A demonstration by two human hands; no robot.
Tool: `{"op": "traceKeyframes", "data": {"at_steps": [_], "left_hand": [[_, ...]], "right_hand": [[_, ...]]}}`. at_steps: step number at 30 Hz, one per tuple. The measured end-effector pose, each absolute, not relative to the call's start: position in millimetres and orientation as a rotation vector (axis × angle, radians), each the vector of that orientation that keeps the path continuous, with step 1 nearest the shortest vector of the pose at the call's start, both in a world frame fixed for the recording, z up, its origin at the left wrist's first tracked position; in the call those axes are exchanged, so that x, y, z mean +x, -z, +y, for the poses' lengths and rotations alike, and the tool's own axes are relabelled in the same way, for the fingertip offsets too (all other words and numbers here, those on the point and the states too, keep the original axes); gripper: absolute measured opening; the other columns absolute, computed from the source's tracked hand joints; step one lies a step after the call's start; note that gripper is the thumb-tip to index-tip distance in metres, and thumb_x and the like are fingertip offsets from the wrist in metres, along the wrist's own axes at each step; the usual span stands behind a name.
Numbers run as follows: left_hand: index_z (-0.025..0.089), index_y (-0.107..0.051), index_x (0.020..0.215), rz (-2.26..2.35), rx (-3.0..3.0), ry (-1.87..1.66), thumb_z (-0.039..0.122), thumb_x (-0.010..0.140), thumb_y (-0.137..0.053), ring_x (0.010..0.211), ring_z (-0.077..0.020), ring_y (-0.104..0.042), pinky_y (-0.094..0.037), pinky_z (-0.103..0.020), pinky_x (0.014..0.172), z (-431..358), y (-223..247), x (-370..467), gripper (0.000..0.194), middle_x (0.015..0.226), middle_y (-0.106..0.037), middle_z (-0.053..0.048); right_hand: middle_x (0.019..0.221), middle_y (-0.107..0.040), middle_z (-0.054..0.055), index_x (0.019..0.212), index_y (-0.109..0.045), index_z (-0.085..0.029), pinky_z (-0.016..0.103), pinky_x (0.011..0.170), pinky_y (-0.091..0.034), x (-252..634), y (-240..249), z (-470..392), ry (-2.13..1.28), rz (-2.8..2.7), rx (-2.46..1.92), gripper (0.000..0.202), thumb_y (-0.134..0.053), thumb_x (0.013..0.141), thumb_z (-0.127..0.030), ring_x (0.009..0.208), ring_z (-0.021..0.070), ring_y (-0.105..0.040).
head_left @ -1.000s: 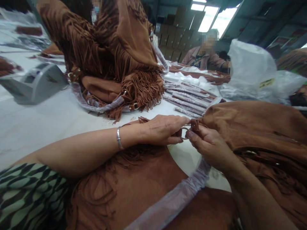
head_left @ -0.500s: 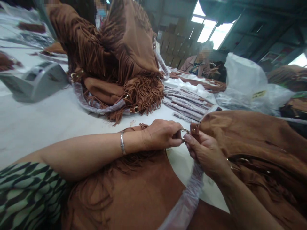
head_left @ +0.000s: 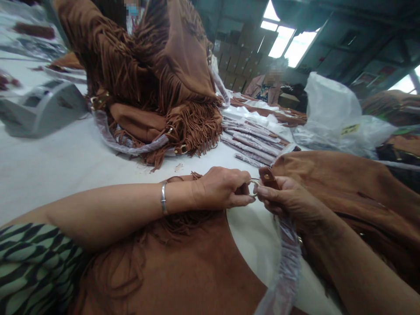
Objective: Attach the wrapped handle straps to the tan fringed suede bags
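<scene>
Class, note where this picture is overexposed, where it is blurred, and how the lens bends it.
Head view: the skylight blows out white; the grey machine at left smears with blur; table edges bow from wide-angle distortion; both hands stay fairly sharp.

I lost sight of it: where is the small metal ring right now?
In the head view, centre frame, the small metal ring sits between the left hand and right hand, beside the brown suede strap tab.

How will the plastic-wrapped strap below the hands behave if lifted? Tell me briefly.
Likely floppy: the wrapped strap curves and sags down from the right hand rather than holding a line. Its crinkled plastic sleeve looks glossy, so it may slip in the grip. It is probably light, since it hangs from a small metal ring.
</scene>
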State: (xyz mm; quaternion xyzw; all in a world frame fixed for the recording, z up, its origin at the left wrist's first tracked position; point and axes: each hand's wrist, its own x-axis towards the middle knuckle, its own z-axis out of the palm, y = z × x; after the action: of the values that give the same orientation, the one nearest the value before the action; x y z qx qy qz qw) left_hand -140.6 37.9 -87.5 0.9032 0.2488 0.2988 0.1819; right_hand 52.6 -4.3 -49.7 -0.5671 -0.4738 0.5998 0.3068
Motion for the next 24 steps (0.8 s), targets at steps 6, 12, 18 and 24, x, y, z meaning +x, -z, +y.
{"op": "traceKeyframes", "data": {"at_steps": [6,12,18,24], "left_hand": [[0.016,-0.057,0.075,0.832,2.389,-0.902,0.036,0.077,-0.062,0.056,-0.0092,-0.054,-0.036,-0.019,0.053,36.9,89.2,-138.3,0.021,0.065,-0.063,0.001],[0.016,-0.057,0.099,0.706,2.479,-0.757,0.04,0.081,-0.061,0.062,-0.0116,-0.059,-0.04,-0.02,0.056,35.4,84.3,-142.4,0.03,0.077,-0.067,0.0],[0.016,-0.056,0.097,0.582,2.549,-0.812,0.038,0.083,-0.058,0.067,-0.0114,-0.06,-0.041,-0.021,0.06,38.8,87.3,-144.4,0.026,0.081,-0.067,-0.001],[0.016,-0.05,0.116,0.463,2.458,-0.773,0.036,0.084,-0.06,0.072,-0.0106,-0.061,-0.044,-0.02,0.065,43.8,92.5,-145.0,0.04,0.082,-0.067,0.0]], "right_hand": [[0.051,-0.042,-0.007,0.072,-0.051,-0.017,0.017,0.035,-0.016,34.1,66.7,-20.6,-1.333,-1.205,-1.41,0.038,-0.075,0.069,-0.046,0.037,0.003,-0.032],[0.049,-0.036,-0.008,0.074,-0.053,-0.016,0.018,0.037,-0.014,52.8,51.7,-2.5,-1.563,-1.395,-1.411,0.032,-0.075,0.069,-0.039,0.039,0.0029,-0.026],[0.047,-0.035,-0.008,0.07,-0.053,-0.017,0.019,0.038,-0.015,58.8,33.9,3.9,-1.614,-1.531,-1.563,0.037,-0.079,0.065,-0.043,0.039,0.0036,-0.026],[0.054,-0.05,0.0,0.082,-0.064,-0.014,0.025,0.038,-0.014,62.6,46.6,-24.9,-1.438,-1.38,-1.483,0.056,-0.045,0.084,-0.067,0.036,0.0048,-0.029]]}}
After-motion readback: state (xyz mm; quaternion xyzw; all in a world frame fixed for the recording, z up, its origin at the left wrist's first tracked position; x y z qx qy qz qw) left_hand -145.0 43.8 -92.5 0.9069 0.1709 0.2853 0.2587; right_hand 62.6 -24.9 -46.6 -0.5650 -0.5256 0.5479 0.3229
